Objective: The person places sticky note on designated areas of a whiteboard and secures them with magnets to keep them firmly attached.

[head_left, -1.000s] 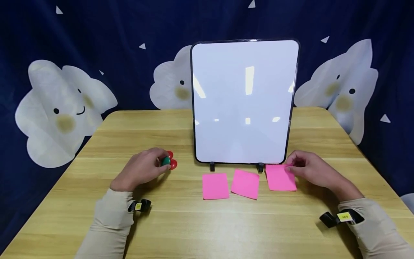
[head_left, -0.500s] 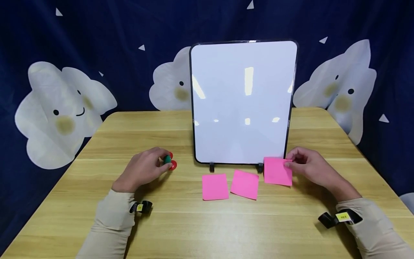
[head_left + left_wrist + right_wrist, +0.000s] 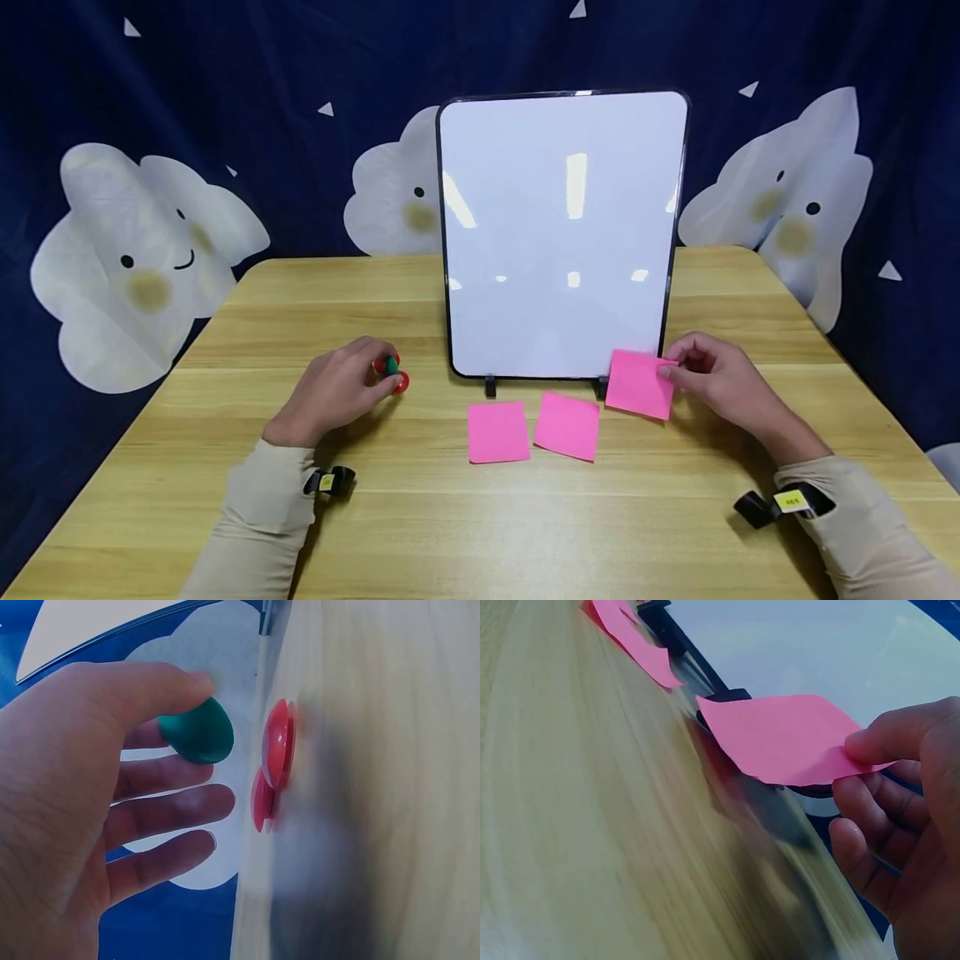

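Pickup stage, I'd say: right hand pinches a pink note by its edge, lifted off the counter beside the whiteboard. Left hand pinches a green magnet just above the red magnets. Next probably needs the note flat against the board.

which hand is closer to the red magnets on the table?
Left. The left hand pinches a green magnet just beside the red magnets; the right hand is past the whiteboard, pinching a pink note.
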Action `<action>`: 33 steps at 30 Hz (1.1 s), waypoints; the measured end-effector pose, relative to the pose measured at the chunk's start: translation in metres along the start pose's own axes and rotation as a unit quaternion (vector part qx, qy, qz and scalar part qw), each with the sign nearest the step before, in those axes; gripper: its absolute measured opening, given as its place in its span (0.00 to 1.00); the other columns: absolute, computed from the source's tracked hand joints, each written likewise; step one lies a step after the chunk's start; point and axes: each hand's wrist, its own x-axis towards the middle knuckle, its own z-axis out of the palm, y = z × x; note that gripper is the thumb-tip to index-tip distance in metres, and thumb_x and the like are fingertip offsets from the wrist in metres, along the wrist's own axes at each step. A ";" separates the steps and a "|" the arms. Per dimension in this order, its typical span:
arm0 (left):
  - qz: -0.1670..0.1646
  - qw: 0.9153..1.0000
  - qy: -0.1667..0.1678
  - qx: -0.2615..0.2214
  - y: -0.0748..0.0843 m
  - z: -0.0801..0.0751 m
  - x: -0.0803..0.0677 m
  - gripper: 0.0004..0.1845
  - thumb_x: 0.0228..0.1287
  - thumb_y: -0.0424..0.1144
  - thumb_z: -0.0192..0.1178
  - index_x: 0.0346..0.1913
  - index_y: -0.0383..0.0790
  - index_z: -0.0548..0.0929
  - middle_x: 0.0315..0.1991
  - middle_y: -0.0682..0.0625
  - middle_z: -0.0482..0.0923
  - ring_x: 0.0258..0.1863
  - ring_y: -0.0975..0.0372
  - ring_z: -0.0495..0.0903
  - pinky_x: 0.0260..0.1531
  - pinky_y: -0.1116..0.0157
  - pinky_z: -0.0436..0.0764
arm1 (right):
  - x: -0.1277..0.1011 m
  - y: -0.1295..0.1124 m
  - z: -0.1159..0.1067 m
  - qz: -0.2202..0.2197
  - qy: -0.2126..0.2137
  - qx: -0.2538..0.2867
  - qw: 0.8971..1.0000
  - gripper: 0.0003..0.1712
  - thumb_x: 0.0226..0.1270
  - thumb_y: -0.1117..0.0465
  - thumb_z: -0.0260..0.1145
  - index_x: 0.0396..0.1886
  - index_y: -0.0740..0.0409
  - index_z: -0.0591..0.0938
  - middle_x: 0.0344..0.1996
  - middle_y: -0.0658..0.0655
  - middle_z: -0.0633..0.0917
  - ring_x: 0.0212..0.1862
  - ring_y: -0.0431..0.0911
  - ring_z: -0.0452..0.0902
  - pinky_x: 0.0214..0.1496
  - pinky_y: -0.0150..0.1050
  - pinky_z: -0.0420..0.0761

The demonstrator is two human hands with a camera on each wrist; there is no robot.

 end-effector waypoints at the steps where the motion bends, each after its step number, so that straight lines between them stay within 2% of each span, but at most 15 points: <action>1: 0.004 1.000 0.002 0.002 0.000 0.000 0.000 0.14 0.63 0.50 0.69 0.46 0.47 0.82 0.40 0.54 0.81 0.30 0.62 0.80 0.29 0.61 0.78 | 0.000 -0.001 0.000 -0.002 0.002 0.001 1.000 0.08 0.69 0.62 0.69 0.43 0.61 0.80 0.36 0.58 0.79 0.33 0.47 0.69 0.30 0.35 0.71; 10: 0.022 1.000 0.013 0.009 0.001 0.003 0.000 0.18 0.63 0.47 0.69 0.52 0.42 0.82 0.44 0.51 0.82 0.31 0.62 0.80 0.30 0.59 0.79 | 0.000 -0.001 0.004 -0.026 0.026 0.009 0.999 0.07 0.67 0.65 0.70 0.39 0.62 0.80 0.33 0.57 0.81 0.30 0.45 0.71 0.29 0.33 0.73; 20: 0.045 0.998 0.029 0.014 0.003 0.003 0.001 0.20 0.63 0.45 0.70 0.54 0.40 0.83 0.44 0.50 0.82 0.29 0.64 0.79 0.29 0.60 0.80 | 0.001 -0.001 0.005 -0.021 0.045 0.018 0.999 0.08 0.68 0.64 0.70 0.40 0.62 0.80 0.32 0.56 0.81 0.29 0.44 0.75 0.28 0.32 0.75; 27: 0.066 0.997 0.043 0.019 0.005 0.002 0.002 0.20 0.61 0.44 0.72 0.54 0.41 0.83 0.48 0.50 0.83 0.32 0.61 0.83 0.31 0.58 0.83 | 0.003 -0.005 0.008 -0.021 0.063 0.024 0.998 0.08 0.68 0.63 0.70 0.40 0.63 0.80 0.30 0.55 0.81 0.28 0.45 0.75 0.28 0.31 0.75; 30: 0.072 0.996 0.042 0.019 0.009 0.004 0.003 0.20 0.61 0.44 0.72 0.54 0.41 0.84 0.49 0.49 0.84 0.35 0.60 0.83 0.33 0.57 0.83 | 0.003 -0.006 0.008 -0.023 0.076 0.026 0.997 0.09 0.68 0.63 0.70 0.41 0.63 0.79 0.30 0.55 0.82 0.28 0.45 0.76 0.29 0.30 0.76; 33: 0.083 0.996 0.038 0.018 0.013 0.008 0.005 0.20 0.61 0.44 0.71 0.54 0.41 0.84 0.49 0.49 0.84 0.32 0.61 0.80 0.33 0.58 0.82 | 0.003 -0.008 0.008 -0.017 0.088 0.026 0.996 0.11 0.68 0.63 0.70 0.43 0.63 0.79 0.32 0.54 0.82 0.29 0.45 0.76 0.30 0.30 0.76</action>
